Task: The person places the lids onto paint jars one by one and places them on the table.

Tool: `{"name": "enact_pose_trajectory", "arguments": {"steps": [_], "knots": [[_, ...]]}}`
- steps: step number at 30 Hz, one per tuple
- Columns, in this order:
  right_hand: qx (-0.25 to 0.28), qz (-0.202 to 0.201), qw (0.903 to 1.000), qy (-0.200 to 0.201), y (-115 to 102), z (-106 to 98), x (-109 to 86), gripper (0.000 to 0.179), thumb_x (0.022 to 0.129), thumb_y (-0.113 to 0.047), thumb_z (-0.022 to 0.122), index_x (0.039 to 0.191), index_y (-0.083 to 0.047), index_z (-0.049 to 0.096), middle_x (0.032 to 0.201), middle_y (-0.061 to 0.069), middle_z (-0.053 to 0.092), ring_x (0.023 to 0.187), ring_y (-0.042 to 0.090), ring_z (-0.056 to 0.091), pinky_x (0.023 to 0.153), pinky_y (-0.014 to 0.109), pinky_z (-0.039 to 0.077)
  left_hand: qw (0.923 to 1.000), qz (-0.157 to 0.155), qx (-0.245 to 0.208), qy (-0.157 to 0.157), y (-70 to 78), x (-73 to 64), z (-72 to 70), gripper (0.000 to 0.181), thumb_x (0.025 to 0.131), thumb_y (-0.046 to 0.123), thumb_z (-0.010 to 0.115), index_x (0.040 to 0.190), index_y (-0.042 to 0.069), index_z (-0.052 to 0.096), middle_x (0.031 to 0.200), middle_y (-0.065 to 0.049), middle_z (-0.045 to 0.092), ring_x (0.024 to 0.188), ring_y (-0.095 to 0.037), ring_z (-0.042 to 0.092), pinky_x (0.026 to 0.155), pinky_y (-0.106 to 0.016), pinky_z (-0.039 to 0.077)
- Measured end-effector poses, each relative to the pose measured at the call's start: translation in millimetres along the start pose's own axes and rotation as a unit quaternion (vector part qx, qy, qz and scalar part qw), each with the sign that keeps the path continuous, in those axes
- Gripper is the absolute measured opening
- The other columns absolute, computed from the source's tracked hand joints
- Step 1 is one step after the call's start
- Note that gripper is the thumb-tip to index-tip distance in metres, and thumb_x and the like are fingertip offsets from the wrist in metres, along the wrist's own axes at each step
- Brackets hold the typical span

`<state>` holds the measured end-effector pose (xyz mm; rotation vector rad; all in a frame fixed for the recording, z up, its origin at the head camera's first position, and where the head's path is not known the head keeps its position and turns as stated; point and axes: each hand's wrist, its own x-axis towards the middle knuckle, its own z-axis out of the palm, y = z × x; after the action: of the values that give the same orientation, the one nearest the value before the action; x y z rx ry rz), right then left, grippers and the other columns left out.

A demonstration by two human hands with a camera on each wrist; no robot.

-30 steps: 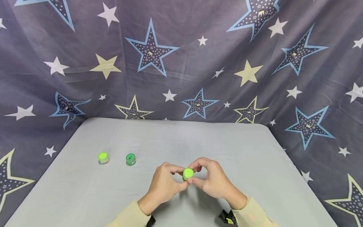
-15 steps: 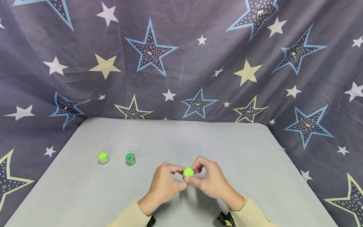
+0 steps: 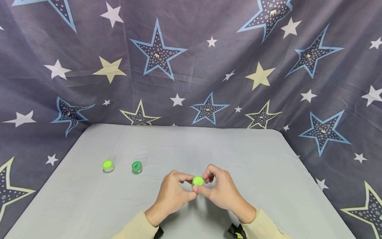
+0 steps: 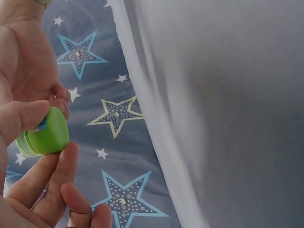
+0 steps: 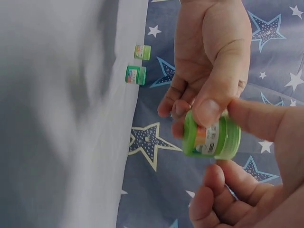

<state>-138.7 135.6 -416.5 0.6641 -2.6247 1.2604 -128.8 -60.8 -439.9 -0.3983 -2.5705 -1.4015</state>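
A small jar with a bright lime-green lid [image 3: 198, 181] is held between both hands, above the near middle of the table. My left hand [image 3: 174, 191] grips it from the left with thumb and fingers; in the right wrist view its thumb lies over the jar's printed label [image 5: 209, 140]. From the right, my right hand [image 3: 222, 189] pinches the jar at its ribbed lid end, thumb in front and index finger behind. The jar [image 4: 50, 135] appears sideways in the left wrist view, its contents hidden.
Two more jars stand left on the grey-covered table [image 3: 185, 146]: one with a lime-green lid [image 3: 108, 166], one dark green [image 3: 137, 167]. A star-patterned cloth [image 3: 191, 66] hangs behind the table and along its sides.
The right hand has turned slightly on the jar: its thumb has slid left along the front, its index finger a little back and right. The left hand stays nearly still.
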Motion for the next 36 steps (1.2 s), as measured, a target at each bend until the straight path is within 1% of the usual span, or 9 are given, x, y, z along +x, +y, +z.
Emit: {"name": "enact_pose_trajectory", "arguments": {"steps": [3, 7, 9, 11, 16, 18, 24, 30, 36], "knots": [[-0.007, -0.016, 0.9999, -0.001, -0.7, -4.6, 1.1, 0.037, 0.073, -0.033, 0.094, 0.094, -0.024, 0.066, 0.084, -0.005, 0.066, 0.082, 0.019, 0.06, 0.079, 0.033, 0.042, 1.0, -0.002, -0.002, -0.002, -0.1, 0.5, -1.1, 0.028, 0.071, 0.017, 0.093, 0.096, 0.024, 0.082, 0.085, 0.021, 0.069, 0.091, -0.017, 0.061, 0.079, -0.033, 0.048], [0.002, -0.059, 0.9982, -0.008, -0.5, -11.2, 2.6, 0.046, 0.072, -0.017, 0.095, 0.111, -0.022, 0.071, 0.095, -0.006, 0.07, 0.087, 0.019, 0.061, 0.083, 0.035, 0.044, 1.0, 0.004, 0.002, -0.005, -0.4, 1.3, -2.2, 0.025, 0.071, 0.025, 0.095, 0.092, 0.028, 0.082, 0.083, 0.022, 0.068, 0.088, -0.011, 0.058, 0.077, -0.031, 0.048], [0.008, -0.076, 0.9969, -0.019, -0.2, -13.3, 3.2, 0.049, 0.072, -0.012, 0.094, 0.114, -0.021, 0.072, 0.1, -0.008, 0.071, 0.088, 0.02, 0.062, 0.083, 0.034, 0.046, 0.9999, 0.009, 0.006, -0.008, -0.6, 1.4, -2.5, 0.025, 0.071, 0.028, 0.096, 0.091, 0.03, 0.082, 0.082, 0.023, 0.068, 0.087, -0.009, 0.057, 0.077, -0.03, 0.048], [0.008, -0.083, 0.996, -0.03, 0.3, -14.3, 3.3, 0.048, 0.073, -0.011, 0.093, 0.115, -0.022, 0.073, 0.103, -0.012, 0.071, 0.09, 0.02, 0.062, 0.085, 0.035, 0.044, 0.9998, 0.013, 0.006, -0.011, -0.7, 1.4, -2.8, 0.025, 0.07, 0.027, 0.096, 0.091, 0.03, 0.082, 0.082, 0.024, 0.068, 0.087, -0.008, 0.056, 0.076, -0.029, 0.048], [0.003, -0.082, 0.9954, -0.049, 0.0, -14.7, 2.7, 0.043, 0.074, -0.012, 0.092, 0.112, -0.023, 0.075, 0.105, -0.017, 0.07, 0.091, 0.01, 0.059, 0.084, 0.039, 0.039, 0.9997, 0.009, 0.005, -0.022, -0.6, 1.3, -3.4, 0.027, 0.07, 0.021, 0.095, 0.093, 0.028, 0.083, 0.083, 0.022, 0.067, 0.089, -0.009, 0.056, 0.076, -0.03, 0.047], [0.004, -0.084, 0.9951, -0.051, -0.2, -14.6, 2.6, 0.041, 0.075, -0.011, 0.091, 0.112, -0.021, 0.076, 0.105, -0.017, 0.071, 0.092, 0.007, 0.059, 0.084, 0.039, 0.039, 0.9996, 0.007, 0.003, -0.027, -0.4, 1.4, -3.4, 0.028, 0.07, 0.02, 0.095, 0.093, 0.027, 0.083, 0.084, 0.021, 0.066, 0.089, -0.009, 0.056, 0.078, -0.031, 0.047], [0.012, -0.098, 0.9938, -0.05, 0.2, -13.0, 3.0, 0.038, 0.074, -0.007, 0.091, 0.107, -0.019, 0.078, 0.104, -0.016, 0.072, 0.092, 0.007, 0.062, 0.087, 0.036, 0.045, 0.9994, 0.004, 0.0, -0.034, 0.2, 0.8, -4.3, 0.029, 0.069, 0.019, 0.095, 0.094, 0.027, 0.083, 0.085, 0.02, 0.066, 0.091, -0.011, 0.057, 0.079, -0.032, 0.047], [0.01, -0.095, 0.9945, -0.042, 0.0, -11.6, 2.6, 0.036, 0.074, -0.007, 0.091, 0.104, -0.022, 0.078, 0.101, -0.017, 0.071, 0.091, 0.006, 0.061, 0.088, 0.036, 0.042, 0.9993, 0.002, -0.005, -0.036, 1.0, 0.5, -4.6, 0.028, 0.069, 0.017, 0.093, 0.094, 0.027, 0.083, 0.085, 0.019, 0.066, 0.093, -0.015, 0.058, 0.08, -0.034, 0.047], [0.001, -0.076, 0.9964, -0.038, -2.6, -10.8, 2.7, 0.033, 0.075, -0.013, 0.092, 0.102, -0.024, 0.077, 0.098, -0.019, 0.07, 0.088, 0.006, 0.059, 0.085, 0.035, 0.038, 0.9996, 0.008, -0.002, -0.027, 0.3, 0.9, -3.4, 0.026, 0.071, 0.02, 0.094, 0.093, 0.026, 0.083, 0.083, 0.022, 0.066, 0.089, -0.008, 0.058, 0.079, -0.032, 0.048]]}}
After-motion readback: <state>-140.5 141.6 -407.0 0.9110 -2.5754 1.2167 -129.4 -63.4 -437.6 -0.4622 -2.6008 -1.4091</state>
